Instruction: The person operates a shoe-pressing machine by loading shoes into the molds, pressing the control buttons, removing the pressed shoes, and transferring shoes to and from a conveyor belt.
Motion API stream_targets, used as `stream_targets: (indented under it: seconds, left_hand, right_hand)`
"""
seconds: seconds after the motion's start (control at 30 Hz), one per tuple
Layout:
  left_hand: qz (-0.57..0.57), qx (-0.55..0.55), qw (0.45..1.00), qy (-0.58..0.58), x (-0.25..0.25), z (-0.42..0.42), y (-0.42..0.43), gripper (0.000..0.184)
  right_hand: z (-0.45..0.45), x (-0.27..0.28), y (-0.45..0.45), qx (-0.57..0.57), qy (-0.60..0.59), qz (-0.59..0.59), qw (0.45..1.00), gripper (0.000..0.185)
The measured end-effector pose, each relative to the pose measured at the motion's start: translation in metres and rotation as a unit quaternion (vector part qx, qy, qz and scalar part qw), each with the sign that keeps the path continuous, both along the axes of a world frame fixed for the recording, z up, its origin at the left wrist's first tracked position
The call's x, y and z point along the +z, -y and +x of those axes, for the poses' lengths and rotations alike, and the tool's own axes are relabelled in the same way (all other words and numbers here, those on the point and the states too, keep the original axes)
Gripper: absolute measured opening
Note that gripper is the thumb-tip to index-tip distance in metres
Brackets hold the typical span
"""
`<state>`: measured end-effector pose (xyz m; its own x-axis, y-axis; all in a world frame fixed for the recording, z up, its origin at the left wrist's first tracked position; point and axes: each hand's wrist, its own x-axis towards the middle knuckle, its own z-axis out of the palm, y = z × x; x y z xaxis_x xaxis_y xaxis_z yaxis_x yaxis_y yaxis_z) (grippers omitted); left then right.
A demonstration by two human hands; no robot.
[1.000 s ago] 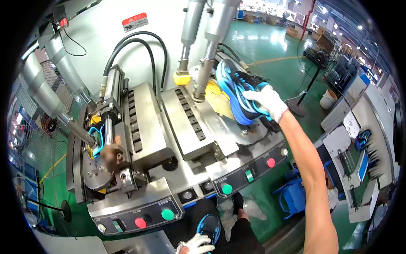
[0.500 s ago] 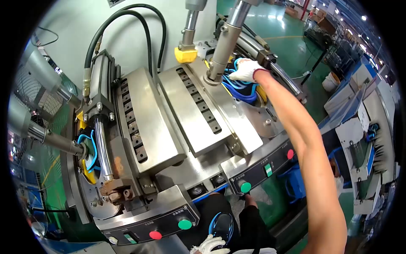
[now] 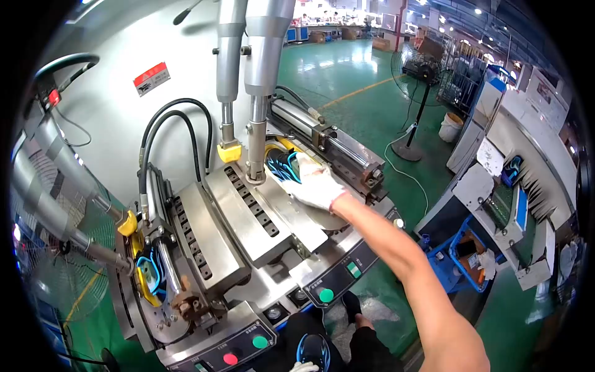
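My right hand (image 3: 319, 184), in a white glove, is on the near side of a black shoe with bright blue laces (image 3: 282, 165) at the machine's right station. Its fingers curl over the shoe and hide part of it. Beside the shoe stands a metal press rod (image 3: 256, 152). Only a bit of my gloved left hand (image 3: 303, 367) shows at the bottom edge, against another black shoe with blue trim (image 3: 313, 351) above my lap; most of its grip is cut off. A similar shoe (image 3: 150, 273) sits under the rods at the left station.
Two steel blocks (image 3: 251, 208) fill the machine's middle. Green (image 3: 326, 296) and red (image 3: 230, 359) buttons line its front panel. Yellow pads (image 3: 229, 153) tip some rods. At right are a blue basket (image 3: 469, 253), a bristled unit (image 3: 538, 195) and a standing fan (image 3: 416, 71).
The view has tilted up and swung right. My right hand has come from the far side of the shoe to its near side. My left hand has dropped mostly out of frame.
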<state>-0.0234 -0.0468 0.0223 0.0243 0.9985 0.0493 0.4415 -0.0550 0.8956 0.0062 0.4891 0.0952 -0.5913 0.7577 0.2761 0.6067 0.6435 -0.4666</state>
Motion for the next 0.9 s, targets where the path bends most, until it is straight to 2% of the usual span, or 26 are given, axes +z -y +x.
stream_targets:
  seconds: [0.03,0.1,0.17,0.23,0.27,0.3,0.37,0.4,0.43,0.5,0.6,0.63,0.67,0.7,0.77,0.83,0.9]
  left_hand:
    - [-0.001,-0.001,1.0,-0.005,-0.002,0.0,0.002,0.037]
    - [0.016,-0.002,1.0,-0.009,0.004,0.002,0.003,0.036]
    - [0.033,0.005,0.999,-0.038,0.003,0.006,0.005,0.032]
    - [0.051,-0.006,0.996,-0.075,0.013,0.01,0.002,0.03]
    - [0.043,0.0,0.997,-0.062,0.009,0.012,0.004,0.029]
    - [0.056,-0.001,0.997,-0.047,0.012,0.015,0.002,0.027]
    - [0.054,0.007,0.998,-0.02,-0.005,0.019,0.007,0.031]
    - [0.066,0.015,0.998,0.008,-0.016,0.021,0.004,0.032]
    - [0.072,0.023,0.996,0.037,-0.017,0.024,0.004,0.033]
    - [0.082,0.058,0.995,0.026,-0.017,0.03,0.003,0.033]
    - [0.121,0.093,0.988,0.029,-0.01,0.049,-0.008,0.034]
    - [0.135,0.099,0.986,0.015,-0.004,0.06,-0.016,0.034]
    - [0.175,0.092,0.98,0.027,0.017,0.084,-0.035,0.034]
    - [0.188,0.07,0.979,0.034,0.029,0.102,-0.045,0.032]
    - [0.234,0.019,0.972,0.011,0.043,0.137,-0.074,0.034]
    - [0.278,-0.054,0.959,0.035,0.054,0.18,-0.1,0.041]
    - [0.319,-0.14,0.937,0.027,0.065,0.226,-0.118,0.048]
  right_hand:
    - [0.008,-0.011,0.039,0.02,-0.115,0.087,0.989,0.097]
    - [0.047,-0.015,0.139,0.129,-0.226,0.047,0.965,0.087]
    - [0.074,-0.036,0.217,0.192,-0.242,-0.001,0.951,0.089]
    - [0.077,-0.076,0.262,0.133,-0.132,0.062,0.98,0.089]
    - [0.075,-0.097,0.269,0.111,-0.093,0.043,0.989,0.089]
    - [0.076,-0.098,0.268,0.105,0.058,0.052,0.991,0.092]
    - [0.076,-0.106,0.275,0.104,0.139,0.085,0.981,0.092]
    - [0.076,-0.111,0.272,0.077,0.038,0.055,0.995,0.089]
    - [0.081,-0.113,0.269,0.1,0.009,0.059,0.993,0.089]
    - [0.122,-0.106,0.294,0.081,-0.094,-0.016,0.992,0.09]
    - [0.214,-0.073,0.363,0.081,-0.132,-0.152,0.976,0.096]
    - [0.245,-0.073,0.386,0.085,-0.126,-0.178,0.972,0.105]
    - [0.29,-0.048,0.436,0.045,-0.117,-0.27,0.955,0.111]
    - [0.313,-0.054,0.454,0.046,-0.116,-0.281,0.951,0.126]
    - [0.341,-0.064,0.491,0.014,-0.168,-0.259,0.951,0.127]
    - [0.353,-0.072,0.501,-0.033,-0.234,-0.18,0.955,0.13]
    - [0.362,-0.047,0.503,-0.153,-0.267,-0.138,0.941,0.127]
